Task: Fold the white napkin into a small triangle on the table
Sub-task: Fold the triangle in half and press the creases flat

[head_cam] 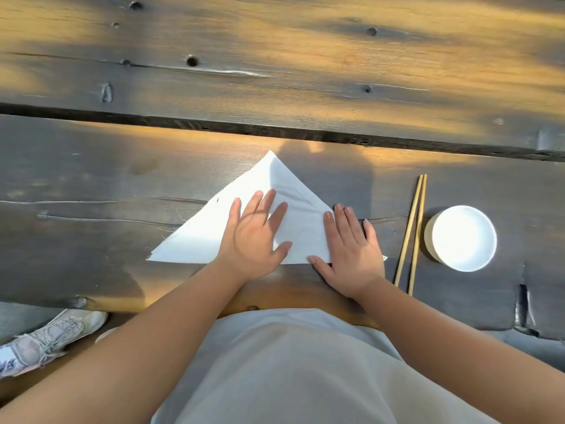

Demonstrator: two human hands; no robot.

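resting on a dark plank table (91, 185), white napkin (198, 240) under both hands

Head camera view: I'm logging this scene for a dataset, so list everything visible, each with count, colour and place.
napkin: one, white, a flat triangle at the table's near edge
chopsticks: two, tan, right of the napkin
bowl: one, white, right of the chopsticks
table: one, dark weathered wood planks
shoe: one, pale, floor at lower left
left hand: flat on the napkin
right hand: flat on the napkin's right corner
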